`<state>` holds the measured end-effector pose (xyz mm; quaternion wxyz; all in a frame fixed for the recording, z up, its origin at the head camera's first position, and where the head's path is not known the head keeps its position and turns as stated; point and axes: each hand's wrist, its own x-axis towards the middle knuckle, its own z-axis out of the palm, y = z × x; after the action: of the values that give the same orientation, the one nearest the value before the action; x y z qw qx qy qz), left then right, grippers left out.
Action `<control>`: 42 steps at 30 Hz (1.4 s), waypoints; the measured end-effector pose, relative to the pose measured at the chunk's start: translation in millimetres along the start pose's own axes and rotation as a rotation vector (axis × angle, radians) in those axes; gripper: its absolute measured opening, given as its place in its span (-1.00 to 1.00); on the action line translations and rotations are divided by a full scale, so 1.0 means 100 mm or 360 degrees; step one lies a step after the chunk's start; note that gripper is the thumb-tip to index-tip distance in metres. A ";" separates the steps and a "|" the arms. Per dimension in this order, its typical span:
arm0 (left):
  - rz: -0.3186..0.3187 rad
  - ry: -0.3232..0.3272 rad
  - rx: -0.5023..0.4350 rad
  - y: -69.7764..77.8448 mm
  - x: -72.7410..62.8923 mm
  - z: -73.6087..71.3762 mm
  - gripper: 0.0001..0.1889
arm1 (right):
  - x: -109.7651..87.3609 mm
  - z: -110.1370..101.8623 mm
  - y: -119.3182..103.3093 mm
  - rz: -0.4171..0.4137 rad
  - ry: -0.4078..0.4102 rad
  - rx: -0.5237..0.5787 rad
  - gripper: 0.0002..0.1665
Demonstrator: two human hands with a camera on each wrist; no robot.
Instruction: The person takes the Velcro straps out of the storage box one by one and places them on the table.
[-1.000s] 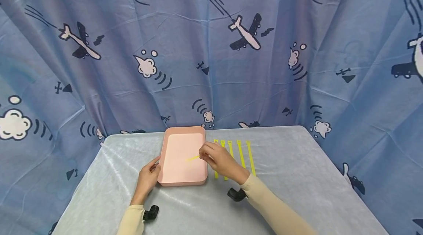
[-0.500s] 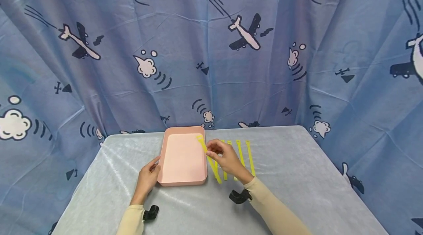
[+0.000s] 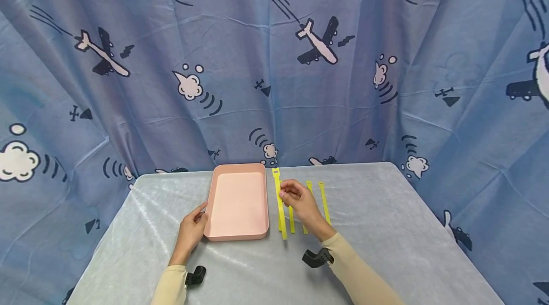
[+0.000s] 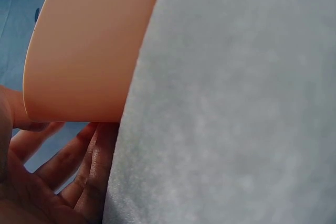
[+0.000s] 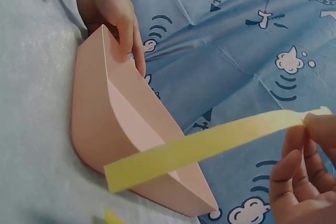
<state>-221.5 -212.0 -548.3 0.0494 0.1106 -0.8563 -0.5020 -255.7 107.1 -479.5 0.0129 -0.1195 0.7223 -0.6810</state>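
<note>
My right hand (image 3: pixel 300 201) pinches a yellow strap (image 3: pixel 280 205) with a slotted head between thumb and fingertips. In the right wrist view the strap (image 5: pixel 210 144) stretches across the tray from the pinching fingers (image 5: pixel 320 129), slightly bowed. From the head it stands just right of the pink tray (image 3: pixel 237 238), over the row of other yellow straps (image 3: pixel 324 202) on the table. My left hand (image 3: pixel 191 233) touches the tray's left side. In the left wrist view its fingers (image 4: pixel 94 177) lie loosely extended by the tray's wall (image 4: pixel 89 77).
A pale grey cloth covers the table (image 3: pixel 386 228). Several straps lie roughly parallel right of the tray, partly hidden by my right hand. A blue curtain (image 3: pixel 274 81) printed with planes and clouds hangs behind the table. Each wrist wears a black camera mount (image 3: pixel 317 258).
My right hand has drawn back rightward from over the tray. Its strap has swung from pointing into the tray to lying lengthwise beside it. The left hand stays in place.
</note>
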 end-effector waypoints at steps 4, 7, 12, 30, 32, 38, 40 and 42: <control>0.0009 0.0001 0.0000 -0.01 0.00 0.00 -0.55 | 0.01 -0.07 0.04 0.0125 0.0084 0.0041 -0.72; 0.0011 0.0008 0.0000 -0.01 0.01 0.00 -0.55 | 0.01 -0.14 0.08 0.0193 0.0143 0.0055 -0.72; 0.0009 0.0018 0.0009 -0.02 0.02 0.00 -0.55 | 0.01 -0.27 0.15 0.0269 0.0185 0.0064 -0.71; 0.0004 0.0000 -0.0001 0.00 0.03 -0.01 -0.55 | -0.11 -0.84 0.27 0.0373 0.0257 -0.0046 -0.61; 0.0007 -0.0001 -0.0008 0.00 0.02 -0.01 -0.55 | -0.12 -0.90 0.28 0.0378 0.0264 -0.0047 -0.61; 0.0007 0.0006 -0.0012 0.00 0.02 -0.01 -0.55 | -0.12 -1.09 0.30 0.0408 0.0278 -0.0048 -0.57; 0.0006 0.0006 -0.0011 0.00 0.02 -0.01 -0.55 | -0.12 -1.15 0.30 0.0421 0.0280 -0.0055 -0.55; 0.0003 0.0004 -0.0012 0.00 0.02 -0.01 -0.55 | -0.13 -1.20 0.29 0.0435 0.0289 -0.0068 -0.55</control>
<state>-223.5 -213.8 -547.7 0.0513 0.1101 -0.8545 -0.5050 -269.7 228.7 -501.5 0.0376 0.0415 0.7443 -0.6655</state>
